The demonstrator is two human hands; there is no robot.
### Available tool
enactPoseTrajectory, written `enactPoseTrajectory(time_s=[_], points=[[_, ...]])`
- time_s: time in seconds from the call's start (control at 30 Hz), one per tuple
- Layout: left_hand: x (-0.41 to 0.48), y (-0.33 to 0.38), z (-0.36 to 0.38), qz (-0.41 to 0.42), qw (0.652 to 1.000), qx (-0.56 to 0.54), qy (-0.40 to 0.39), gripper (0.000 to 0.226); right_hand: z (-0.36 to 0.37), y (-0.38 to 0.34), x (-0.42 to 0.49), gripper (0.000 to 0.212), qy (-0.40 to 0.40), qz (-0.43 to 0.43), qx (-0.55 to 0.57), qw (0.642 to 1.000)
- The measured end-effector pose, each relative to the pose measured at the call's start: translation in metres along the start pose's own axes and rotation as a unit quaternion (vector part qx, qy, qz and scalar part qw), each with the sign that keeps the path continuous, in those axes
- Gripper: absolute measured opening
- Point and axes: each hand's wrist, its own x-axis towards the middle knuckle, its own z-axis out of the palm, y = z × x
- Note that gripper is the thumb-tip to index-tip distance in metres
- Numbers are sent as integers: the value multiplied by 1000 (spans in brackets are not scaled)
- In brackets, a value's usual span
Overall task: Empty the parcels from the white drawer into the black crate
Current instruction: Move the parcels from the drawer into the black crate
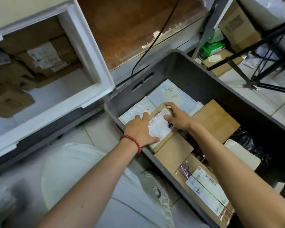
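Both hands on a parcel (160, 127) in the black crate (179, 66).
Left hand (139, 130) lies flat on its left edge; right hand (178, 117) curls round the far corner, thumb on the label (155, 134), whose print is too blurred to read. Boxes (44, 58) sit in the drawer (95, 69).

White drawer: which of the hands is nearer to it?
Left. The left hand rests on the box's edge that faces the drawer; the right hand grips the box's far corner, deeper in the crate, farther from the drawer.

shipping labels on parcels (159, 127) in crate (179, 69) and drawer (89, 51), print too blurred to read
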Motion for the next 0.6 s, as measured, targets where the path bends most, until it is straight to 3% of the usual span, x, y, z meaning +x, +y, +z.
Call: enactPoseTrajectory(time_s=[0.1, 0.3, 0.47, 0.6], points=[[5, -4, 5, 19, 995, 100, 1, 75, 11, -1, 1, 49, -14, -3, -69, 998], [12, -5, 2, 16, 982, 190, -13, 65, 15, -2, 7, 52, 15, 10, -146, 989], [13, -5, 3, 6, 969, 236, -66, 87, 24, -3, 4, 49, 62, 30, -143, 987], [-1, -3, 4, 1, 969, 248, 7, 69, 25, -11, -5, 55, 24, 41, -219, 975]])
